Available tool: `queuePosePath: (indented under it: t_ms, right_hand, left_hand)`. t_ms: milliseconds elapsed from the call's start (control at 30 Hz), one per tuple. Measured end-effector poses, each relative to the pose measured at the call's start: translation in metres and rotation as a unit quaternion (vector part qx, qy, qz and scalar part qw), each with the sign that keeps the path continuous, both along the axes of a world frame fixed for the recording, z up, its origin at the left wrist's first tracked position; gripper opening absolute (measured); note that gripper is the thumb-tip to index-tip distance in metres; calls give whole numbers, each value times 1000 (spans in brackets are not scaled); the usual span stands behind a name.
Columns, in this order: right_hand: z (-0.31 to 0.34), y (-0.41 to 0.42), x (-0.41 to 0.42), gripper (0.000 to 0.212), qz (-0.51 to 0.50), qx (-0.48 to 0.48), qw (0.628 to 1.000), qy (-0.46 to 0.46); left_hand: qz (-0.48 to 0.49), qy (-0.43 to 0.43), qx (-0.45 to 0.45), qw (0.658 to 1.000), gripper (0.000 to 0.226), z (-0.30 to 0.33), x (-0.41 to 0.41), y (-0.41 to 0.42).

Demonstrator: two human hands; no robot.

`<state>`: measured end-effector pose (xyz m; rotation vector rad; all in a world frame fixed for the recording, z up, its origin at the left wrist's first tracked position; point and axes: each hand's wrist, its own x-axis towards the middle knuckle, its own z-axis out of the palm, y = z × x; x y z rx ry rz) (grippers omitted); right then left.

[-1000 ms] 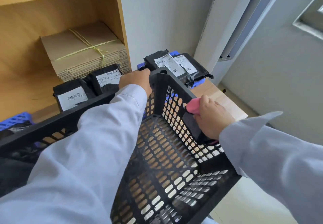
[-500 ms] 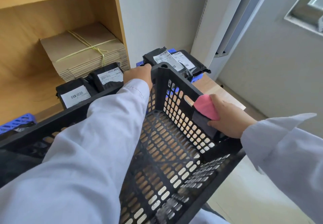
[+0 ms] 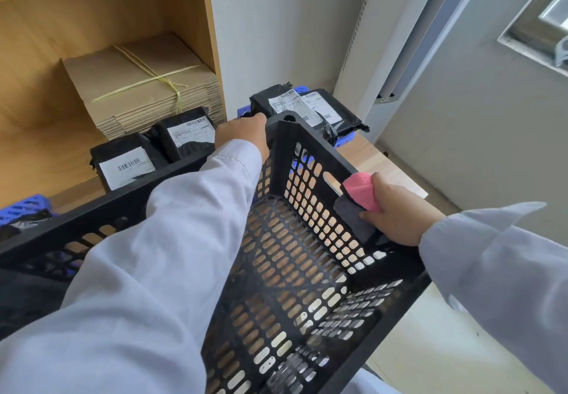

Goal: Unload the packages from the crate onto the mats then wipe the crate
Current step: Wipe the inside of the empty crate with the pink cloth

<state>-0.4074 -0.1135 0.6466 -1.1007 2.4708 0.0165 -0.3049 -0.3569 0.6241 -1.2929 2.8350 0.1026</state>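
The black perforated crate (image 3: 295, 270) is sitting tilted on the wooden surface (packages gone), the left hand (image 3: 242, 135) gripping its far rim, the right hand (image 3: 396, 212) pinching a pink-and-grey cloth (image 3: 359, 206) against its wall.

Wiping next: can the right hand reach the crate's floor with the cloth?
Probably yes: the right hand already holds the cloth on the crate wall, and nothing visible lies on the floor below.

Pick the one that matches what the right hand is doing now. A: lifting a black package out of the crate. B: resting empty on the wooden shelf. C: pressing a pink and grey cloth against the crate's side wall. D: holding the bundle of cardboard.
C: the right hand grips the pink and grey cloth against the inside of the crate wall.
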Motion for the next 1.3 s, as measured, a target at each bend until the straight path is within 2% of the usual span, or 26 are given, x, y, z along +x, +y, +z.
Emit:
queuePosePath:
  t_ms: [100,233,367,633,867,967,1033,1100,1233,1300]
  right_hand:
    - [2,-39,-3,31,14,-28,999,0]
    - [3,-89,-9,50,47,-26,998,25]
    - [-8,-128,-20,57,37,-46,998,-9]
    - [-11,-171,-23,45,28,-95,995,-13]
    - [-14,-174,-32,32,51,-119,990,-61]
    - [-18,-171,-36,44,46,-150,983,-91]
    - [-17,-168,-37,56,56,-146,982,-102]
    - [-14,-160,-39,67,52,-147,981,-119]
    - [-12,-147,-46,73,90,-156,981,-69]
    - [-9,-145,-49,71,116,-163,978,-58]
  left_hand:
    - [1,3,-1,1000,34,-2,-1,-1]
    - [-1,7,-10,1000,34,-4,-1,-4]
    - [1,11,-14,1000,33,-7,-2,-4]
    - [10,18,-3,1000,32,-6,-1,-5]
    - [27,10,-11,1000,34,-5,0,-2]
    - [36,-9,23,999,31,1,0,1]
    - [30,17,82,996,39,7,2,3]
    - [24,64,124,990,58,13,10,4]
    - [132,14,25,991,86,20,60,0]
    - [206,-17,30,978,91,20,98,0]
